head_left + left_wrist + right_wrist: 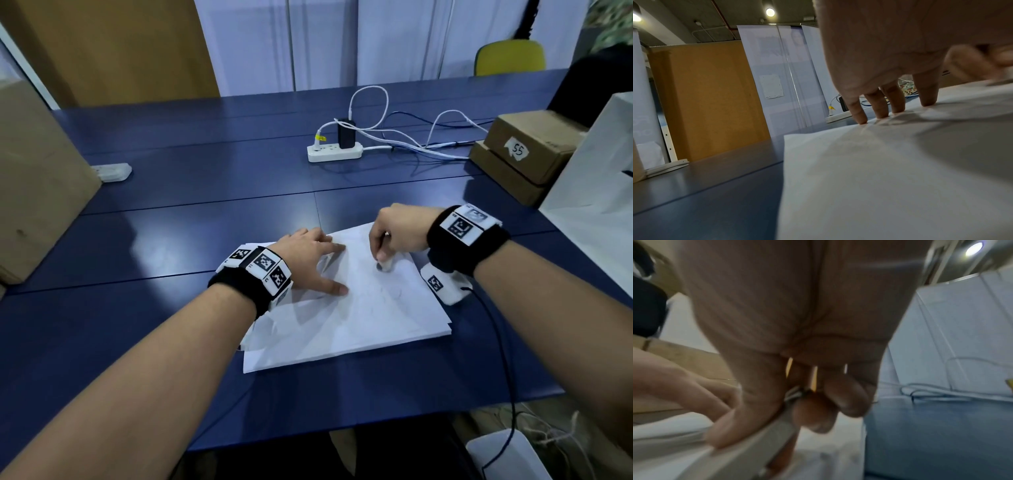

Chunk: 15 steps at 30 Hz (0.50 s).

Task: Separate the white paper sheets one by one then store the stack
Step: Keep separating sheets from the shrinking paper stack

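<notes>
The stack of white paper sheets point(346, 308) lies flat on the blue worktop point(171, 233), near the person and slightly right of centre. Its edges are fanned and uneven, most visibly at the left side.

Handling, as a judgement: each sheet is light, thin and limp. It will creep, buckle or crease under sideways pressure, and neighbouring sheets will probably cling together. Take hold at a free corner or edge, lifting only the top sheet while the rest is held down.

Left hand point(310, 262): open, palm down, fingers point(882, 107) straight and spread. The fingertips press on the top sheet at the far left part of the stack, and the paper puckers slightly beneath them.

Right hand point(399, 231): closed, fingers curled down over the far right part of the stack. The right wrist view shows the thumb point(729, 426) pinching a lifted white sheet edge against the fingers. That view is blurred, so the number of sheets caught cannot be determined.

A white power strip point(335, 150) with cables lies far across the worktop, and cardboard boxes point(527, 150) stand at the far right.
</notes>
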Motion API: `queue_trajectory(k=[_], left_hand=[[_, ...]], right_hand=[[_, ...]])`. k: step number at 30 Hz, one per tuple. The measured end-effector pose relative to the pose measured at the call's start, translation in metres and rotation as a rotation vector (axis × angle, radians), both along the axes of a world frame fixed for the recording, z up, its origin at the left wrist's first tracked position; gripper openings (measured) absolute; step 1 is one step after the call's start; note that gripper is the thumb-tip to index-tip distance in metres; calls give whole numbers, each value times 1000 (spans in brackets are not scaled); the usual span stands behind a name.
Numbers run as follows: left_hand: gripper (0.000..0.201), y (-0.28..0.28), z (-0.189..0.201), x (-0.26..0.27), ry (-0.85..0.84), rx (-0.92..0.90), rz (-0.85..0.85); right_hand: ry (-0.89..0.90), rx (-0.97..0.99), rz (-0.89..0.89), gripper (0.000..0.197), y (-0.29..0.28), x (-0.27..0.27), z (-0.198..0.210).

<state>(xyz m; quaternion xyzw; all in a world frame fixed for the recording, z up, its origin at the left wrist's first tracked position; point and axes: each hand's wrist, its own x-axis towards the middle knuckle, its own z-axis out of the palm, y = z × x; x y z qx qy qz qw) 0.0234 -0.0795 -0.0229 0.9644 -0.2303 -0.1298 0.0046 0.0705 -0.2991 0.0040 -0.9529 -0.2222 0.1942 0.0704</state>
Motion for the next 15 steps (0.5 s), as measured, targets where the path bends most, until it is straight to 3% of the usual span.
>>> queue_trajectory(k=[2, 6, 11, 15], left_hand=[[95, 0, 0, 0, 3, -1, 2], [95, -1, 1, 0, 4, 1, 1], [94, -1, 1, -1, -3, -4, -2], [94, -1, 2, -1, -7, -1, -5]], right_hand=[[-18, -8, -4, 8, 2, -1, 0], [-251, 41, -142, 3, -1, 10, 2], [-33, 0, 1, 10, 1, -4, 4], [-208, 35, -144, 6, 3, 12, 1]])
